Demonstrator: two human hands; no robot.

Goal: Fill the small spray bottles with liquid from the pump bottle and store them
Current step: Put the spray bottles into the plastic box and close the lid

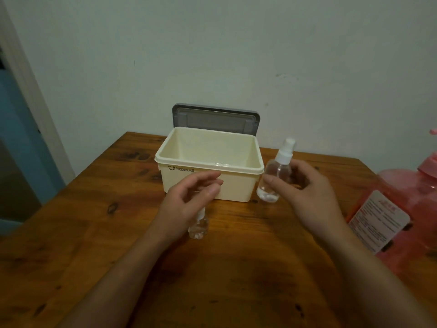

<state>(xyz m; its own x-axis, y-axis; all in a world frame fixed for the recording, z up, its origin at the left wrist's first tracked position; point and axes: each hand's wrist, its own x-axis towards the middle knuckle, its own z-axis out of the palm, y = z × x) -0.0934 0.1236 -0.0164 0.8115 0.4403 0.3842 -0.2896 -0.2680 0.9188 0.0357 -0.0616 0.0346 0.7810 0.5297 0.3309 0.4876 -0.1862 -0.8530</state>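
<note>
On the wooden desk, the left grip hovers with fingers loosely curled and nothing in them, over a small spray bottle that stands upright, its top hidden by the hand. Behind is an open cream box, and a grey lid stands against the wall. Just right of the box, the right grip pinches a second spray bottle by its clear body, slightly tilted, with a white sprayer on top. A pink pump bottle stands at the far right.
</note>
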